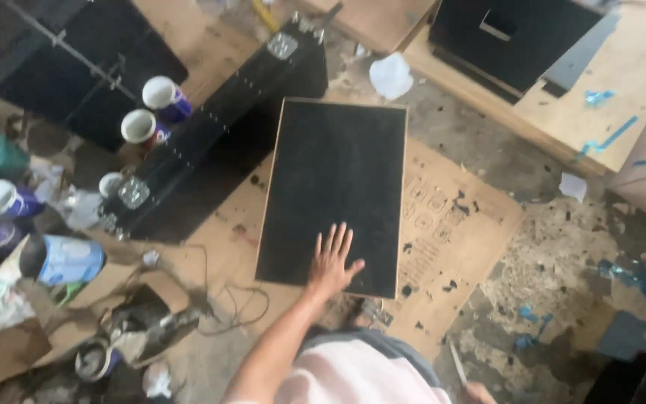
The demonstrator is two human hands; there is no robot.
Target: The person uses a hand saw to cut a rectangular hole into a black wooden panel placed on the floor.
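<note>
Fingers of left hand [332, 263] are spread flat on black panel [334, 196], gripping nothing, seemingly steadying it; long black box [222, 127] at ten o'clock. Right hand [478, 393] grip undeterminable.

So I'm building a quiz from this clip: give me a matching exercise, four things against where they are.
Things:
1 left hand
2 right hand
3 black board
4 cans

Places:
A bottom edge, holding a thin tool
B lying on flattened cardboard
C flat on the board's near end
D left of the long black box

Pairs: 1-C, 2-A, 3-B, 4-D
</note>
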